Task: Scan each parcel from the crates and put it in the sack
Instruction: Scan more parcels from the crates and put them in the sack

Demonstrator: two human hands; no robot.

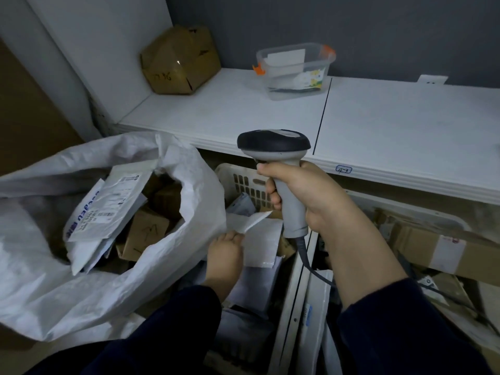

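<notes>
Lying on the heap in the left crate (235, 180), a white parcel (261, 239) is held by the left hand (226, 255), the grip pinching its left edge. Just right of it and higher, the right hand (305, 196) has its grip wrapped tight round the handle of the scanner (273, 146), held upright. Its cable (304, 255) hangs down where the two crates meet. The right crate (422, 215) holds brown cartons (433, 247). Just left of the parcel the sack (121, 280) gapes open, with a white mailer (104, 205) lying on brown boxes (147, 231) inside. Beyond, a white desk (230, 112) overhangs both crates, carrying a dented box (180, 60) at far left and a clear tub (295, 69) to its right.
</notes>
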